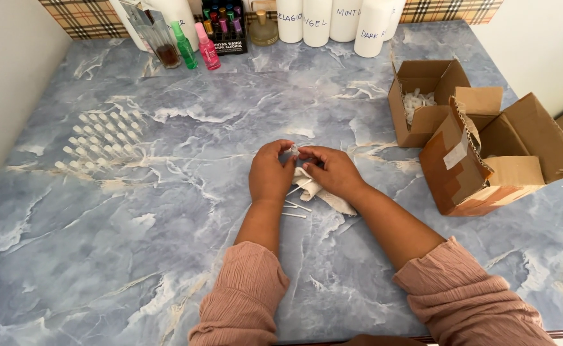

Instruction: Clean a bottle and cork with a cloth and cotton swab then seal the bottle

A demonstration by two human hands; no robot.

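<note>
Small clear vial (294,148) pinched between fingertips of both hands, held just above tabletop (166,256) at centre. Left hand (270,172) closed on vial from the left, thumb and forefinger at its top; right hand (333,170) closed on it from the right, fingers curled, a white cloth (323,193) tucked under the palm. Both wrists low, forearms angled inward from pink sleeves (243,301), knuckles up. Exact contact on the vial cap too small to tell.

Risks noted:
- Vial tiny and smooth; likely to slip from a fingertip pinch and roll across the marbled surface, where clear glass would be hard to spot.
- Thin white tubes (294,206) lying loose just beside the left wrist; a wrist shift could sweep them away.
- Cloth partly under right hand; could drag the tubes if pulled.
- Rows of upright vials (102,138) standing well apart to the left; no threat from present pose, but prone to toppling if an arm reaches across.
- Open cardboard boxes (474,141) near the right elbow; one tilted on its side, contents could spill if bumped.
- Bottles (192,45) at far edge well clear.
</note>
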